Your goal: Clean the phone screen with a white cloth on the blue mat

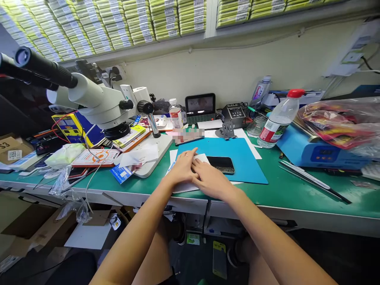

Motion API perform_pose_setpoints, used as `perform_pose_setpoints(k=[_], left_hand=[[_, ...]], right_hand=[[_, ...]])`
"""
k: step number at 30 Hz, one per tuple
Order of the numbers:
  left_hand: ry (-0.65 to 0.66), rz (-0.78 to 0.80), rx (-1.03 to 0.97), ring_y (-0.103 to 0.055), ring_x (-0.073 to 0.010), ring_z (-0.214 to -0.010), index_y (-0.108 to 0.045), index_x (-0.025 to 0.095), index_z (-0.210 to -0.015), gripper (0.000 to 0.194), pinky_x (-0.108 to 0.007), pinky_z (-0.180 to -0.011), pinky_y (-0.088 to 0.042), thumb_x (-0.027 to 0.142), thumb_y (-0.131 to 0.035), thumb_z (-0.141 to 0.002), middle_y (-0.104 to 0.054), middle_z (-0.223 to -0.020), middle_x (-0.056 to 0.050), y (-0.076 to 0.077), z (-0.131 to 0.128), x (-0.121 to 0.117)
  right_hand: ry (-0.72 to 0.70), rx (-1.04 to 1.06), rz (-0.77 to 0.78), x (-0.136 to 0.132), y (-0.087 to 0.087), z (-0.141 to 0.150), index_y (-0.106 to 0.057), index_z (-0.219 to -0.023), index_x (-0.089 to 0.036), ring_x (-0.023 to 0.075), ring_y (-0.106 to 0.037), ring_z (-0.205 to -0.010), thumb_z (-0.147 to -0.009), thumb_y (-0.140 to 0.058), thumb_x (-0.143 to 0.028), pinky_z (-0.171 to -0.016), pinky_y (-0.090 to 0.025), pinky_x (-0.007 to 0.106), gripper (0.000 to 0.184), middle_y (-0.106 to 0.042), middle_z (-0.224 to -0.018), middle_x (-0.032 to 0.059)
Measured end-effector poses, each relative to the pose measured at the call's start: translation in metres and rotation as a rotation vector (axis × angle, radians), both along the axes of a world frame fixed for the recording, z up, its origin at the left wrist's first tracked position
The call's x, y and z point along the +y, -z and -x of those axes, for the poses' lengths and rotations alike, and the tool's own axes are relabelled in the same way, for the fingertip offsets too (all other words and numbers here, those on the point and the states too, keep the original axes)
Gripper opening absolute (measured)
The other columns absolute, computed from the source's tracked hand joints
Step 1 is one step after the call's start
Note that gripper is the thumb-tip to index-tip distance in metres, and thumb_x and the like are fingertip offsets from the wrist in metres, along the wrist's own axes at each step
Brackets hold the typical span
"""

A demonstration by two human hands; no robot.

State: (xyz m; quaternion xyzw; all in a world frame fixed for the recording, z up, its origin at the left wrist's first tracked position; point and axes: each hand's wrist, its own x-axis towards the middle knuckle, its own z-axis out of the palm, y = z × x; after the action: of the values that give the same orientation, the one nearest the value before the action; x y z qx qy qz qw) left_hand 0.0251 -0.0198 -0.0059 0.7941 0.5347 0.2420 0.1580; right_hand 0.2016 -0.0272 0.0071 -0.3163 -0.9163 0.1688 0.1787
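Observation:
My left hand (184, 168) rests on white paper (203, 157) near the left side of a blue mat (251, 160). Its fingers are stretched out, pointing away from me. Beside it, touching it, lies my right hand (211, 180), fingers extended and flat over the paper. What is beneath the palms is hidden. A dark smartphone (224, 165) lies on the mat just beyond my right hand, partly covered by it. Another phone-like item (190, 140) sits at the mat's far left edge.
A microscope (95, 99) stands on the left over a white base (157, 156). A red-capped bottle (280, 118) and a blue machine (320, 150) stand at right, with tweezers (311, 178) in front. A small screen (200, 107) is by the wall.

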Motion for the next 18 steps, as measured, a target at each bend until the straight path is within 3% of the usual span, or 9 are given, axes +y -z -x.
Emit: perform_pose_setpoints(k=[5,11,15,18], left_hand=[[0.031,-0.024,-0.01,-0.046,-0.0333,-0.133,-0.032,0.014,-0.151,0.089,-0.051,-0.114,-0.035,0.034,-0.069,-0.072,-0.055,-0.142,-0.015,-0.001,0.0,0.0],[0.013,-0.012,0.019,-0.046,-0.0339,-0.134,-0.034,0.011,-0.15,0.081,-0.05,-0.111,-0.039,0.029,-0.064,-0.077,-0.053,-0.143,-0.019,-0.002,0.002,-0.001],[0.012,-0.019,-0.025,-0.047,-0.0333,-0.132,-0.036,0.011,-0.148,0.082,-0.049,-0.112,-0.038,0.028,-0.065,-0.073,-0.056,-0.14,-0.016,-0.003,0.0,-0.001],[0.009,-0.022,-0.028,-0.047,-0.0338,-0.131,-0.038,0.014,-0.148,0.081,-0.05,-0.112,-0.038,0.028,-0.064,-0.073,-0.057,-0.139,-0.015,-0.004,-0.003,-0.001]], right_hand=[[0.12,-0.088,-0.01,-0.003,0.006,-0.016,-0.046,-0.149,-0.007,0.0314,-0.036,-0.147,-0.095,-0.018,-0.074,-0.12,-0.03,0.05,0.091,-0.041,-0.157,0.0192],[0.201,-0.119,-0.052,0.002,0.006,0.001,-0.037,-0.152,-0.001,0.0326,-0.031,-0.149,-0.095,-0.014,-0.075,-0.121,-0.028,0.05,0.097,-0.035,-0.159,0.0227],[0.179,-0.125,-0.042,-0.007,0.014,-0.027,-0.04,-0.153,-0.008,0.0305,-0.031,-0.149,-0.095,-0.019,-0.075,-0.121,-0.03,0.051,0.091,-0.036,-0.16,0.0175],[0.276,-0.162,-0.036,0.001,0.016,-0.051,-0.041,-0.153,-0.008,0.031,-0.031,-0.149,-0.094,-0.016,-0.076,-0.12,-0.03,0.051,0.094,-0.036,-0.16,0.0181]])
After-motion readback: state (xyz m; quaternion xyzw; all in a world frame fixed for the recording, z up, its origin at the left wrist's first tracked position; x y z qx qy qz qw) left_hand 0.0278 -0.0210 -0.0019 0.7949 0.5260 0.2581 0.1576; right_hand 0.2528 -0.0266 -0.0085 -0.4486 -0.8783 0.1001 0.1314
